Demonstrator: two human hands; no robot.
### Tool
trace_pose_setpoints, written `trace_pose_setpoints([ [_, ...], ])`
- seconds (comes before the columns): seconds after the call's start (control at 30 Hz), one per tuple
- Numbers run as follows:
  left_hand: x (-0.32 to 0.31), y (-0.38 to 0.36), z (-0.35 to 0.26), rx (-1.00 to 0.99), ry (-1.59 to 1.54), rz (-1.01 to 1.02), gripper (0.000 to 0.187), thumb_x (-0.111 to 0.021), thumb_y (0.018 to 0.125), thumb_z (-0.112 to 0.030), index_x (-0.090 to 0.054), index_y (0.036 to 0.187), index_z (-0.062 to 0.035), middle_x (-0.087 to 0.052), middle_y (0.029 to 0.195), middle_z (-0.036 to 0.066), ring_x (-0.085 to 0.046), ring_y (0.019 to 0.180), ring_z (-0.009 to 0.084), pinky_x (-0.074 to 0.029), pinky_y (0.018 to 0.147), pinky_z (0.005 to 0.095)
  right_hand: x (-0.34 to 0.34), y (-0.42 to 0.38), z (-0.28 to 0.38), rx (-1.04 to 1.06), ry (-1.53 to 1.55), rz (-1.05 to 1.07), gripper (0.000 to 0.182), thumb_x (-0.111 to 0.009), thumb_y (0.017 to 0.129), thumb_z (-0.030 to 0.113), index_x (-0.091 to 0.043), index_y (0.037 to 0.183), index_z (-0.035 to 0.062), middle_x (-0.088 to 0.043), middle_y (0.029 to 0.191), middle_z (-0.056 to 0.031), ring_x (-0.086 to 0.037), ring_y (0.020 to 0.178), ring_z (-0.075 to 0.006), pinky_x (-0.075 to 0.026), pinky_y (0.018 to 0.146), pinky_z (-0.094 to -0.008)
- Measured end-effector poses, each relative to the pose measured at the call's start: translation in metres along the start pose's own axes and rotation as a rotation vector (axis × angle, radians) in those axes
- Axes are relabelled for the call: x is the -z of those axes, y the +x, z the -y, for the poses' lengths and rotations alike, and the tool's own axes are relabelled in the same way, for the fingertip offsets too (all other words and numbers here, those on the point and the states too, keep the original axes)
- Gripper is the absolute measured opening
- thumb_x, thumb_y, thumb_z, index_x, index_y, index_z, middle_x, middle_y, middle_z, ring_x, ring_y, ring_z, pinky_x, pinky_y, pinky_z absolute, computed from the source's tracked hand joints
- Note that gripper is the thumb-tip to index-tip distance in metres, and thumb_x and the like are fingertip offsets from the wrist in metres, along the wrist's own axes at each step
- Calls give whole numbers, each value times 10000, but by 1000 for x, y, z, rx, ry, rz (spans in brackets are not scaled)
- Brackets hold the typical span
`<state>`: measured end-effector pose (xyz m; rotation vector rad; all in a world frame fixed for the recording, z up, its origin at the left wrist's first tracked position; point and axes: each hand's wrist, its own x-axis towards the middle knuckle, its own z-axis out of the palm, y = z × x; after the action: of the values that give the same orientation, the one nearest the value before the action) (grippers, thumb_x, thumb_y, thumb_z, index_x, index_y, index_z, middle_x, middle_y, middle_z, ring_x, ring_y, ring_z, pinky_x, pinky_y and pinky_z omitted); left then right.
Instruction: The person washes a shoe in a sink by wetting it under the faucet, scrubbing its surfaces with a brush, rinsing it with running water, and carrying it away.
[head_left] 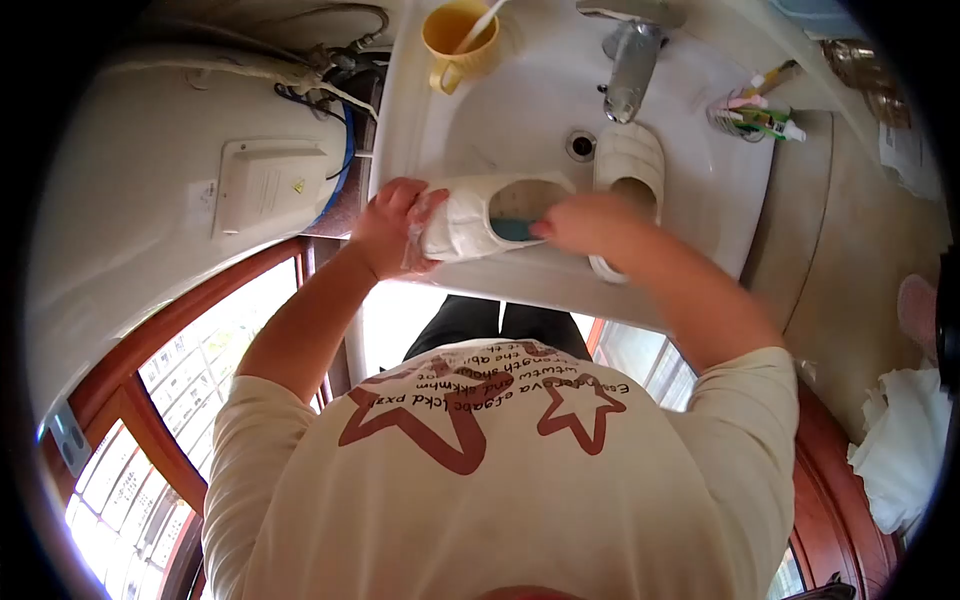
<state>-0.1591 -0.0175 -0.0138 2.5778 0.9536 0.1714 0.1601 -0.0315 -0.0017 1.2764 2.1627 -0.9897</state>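
Observation:
Over the near rim of the sink, a white slipper point(458, 226) lies on its side, its foot opening turned toward me. My left hand point(390, 228) is closed around its toe end, with what looks like suds on the fingers. My right hand point(590, 224), slightly blurred, grips a blue-green brush point(514, 230) inside the opening; its bristles are hidden. A second white slipper point(630, 160) rests in the basin to the right, partly behind my right hand and forearm.
The white sink point(520, 100) has a drain point(580, 146) under a metal faucet point(632, 75). A yellow cup point(460, 45) holding a white-handled item stands back left. A holder with toothpaste and brushes point(755, 118) sits at the right rim. A white cloth point(905, 450) hangs far right.

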Motion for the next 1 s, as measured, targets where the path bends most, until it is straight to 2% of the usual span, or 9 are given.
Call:
trace_pose_setpoints([
  [0.3, -2, -4, -6, 24, 41, 18, 1043, -866, 442, -389, -435, 1373, -207, -455, 1239, 119, -487, 1174, 348, -473, 966, 453, -9, -10, -12, -137, 238, 189, 458, -471, 963, 431, -725, 1037, 57, -711, 975, -180, -676, 960, -362, -516, 850, -495],
  [0.4, 0, 1, -6, 39, 69, 87, 1102, -894, 414, -375, -419, 1398, -230, -443, 1259, 114, -466, 1201, 347, -462, 985, 447, 7, 3, 22, 85, 209, 304, 438, -450, 966, 417, -713, 943, 67, -678, 777, -133, -676, 743, -304, -528, 679, -468],
  [0.47, 1, 1, -11, 80, 148, 197, 1139, -902, 424, -387, -386, 1431, -254, -410, 1301, 103, -425, 1248, 339, -447, 1006, 442, 2, 33, 51, -321, 564, 520, 522, -439, 965, 489, -626, 723, 66, -582, 638, -80, -540, 538, -234, -436, 517, -416],
  [0.57, 0, -6, -10, 78, 126, 206, 1159, -901, 514, -409, -285, 1489, -290, -367, 1364, 86, -357, 1311, 312, -412, 1042, 447, 14, 25, 41, -213, 573, 622, 346, -463, 930, 411, -569, 746, 138, -462, 565, 20, -402, 438, -124, -342, 418, -310],
  [0.77, -3, -4, -12, 79, 122, 184, 1175, -910, 455, -375, -312, 1463, -286, -375, 1343, 96, -373, 1310, 331, -403, 1061, 457, 31, -2, 25, -350, 705, 787, 376, -431, 964, 384, -552, 714, 131, -445, 546, 8, -370, 411, -120, -338, 394, -320],
  [0.83, -2, -4, -13, 89, 121, 206, 1173, -911, 451, -369, -320, 1461, -287, -371, 1349, 95, -373, 1314, 331, -406, 1058, 462, 12, 33, 38, 140, 284, 599, 338, -469, 938, 326, -541, 687, 111, -468, 549, -24, -410, 413, -146, -368, 407, -351],
  [0.87, -1, -3, -13, 104, 122, 222, 1171, -911, 447, -362, -328, 1459, -288, -367, 1354, 94, -374, 1317, 331, -408, 1056, 466, 3, 47, 58, -345, 720, 634, 279, -509, 896, 263, -558, 685, 88, -500, 560, -60, -479, 429, -195, -397, 422, -383],
  [0.97, 1, -3, -13, 91, 87, 221, 1158, -912, 451, -366, -342, 1456, -284, -365, 1360, 93, -364, 1326, 329, -394, 1069, 466, 12, 23, 51, -72, 513, 569, 295, -486, 913, 269, -586, 703, 86, -503, 562, -70, -511, 443, -218, -411, 437, -402],
  [1.0, 0, -2, -11, 87, 81, 221, 1158, -912, 451, -366, -342, 1456, -284, -365, 1360, 93, -364, 1326, 329, -394, 1069, 466, 16, 5, 46, -198, 557, 582, 368, -458, 954, 309, -592, 700, 80, -536, 580, -77, -535, 453, -230, -435, 469, -413],
])
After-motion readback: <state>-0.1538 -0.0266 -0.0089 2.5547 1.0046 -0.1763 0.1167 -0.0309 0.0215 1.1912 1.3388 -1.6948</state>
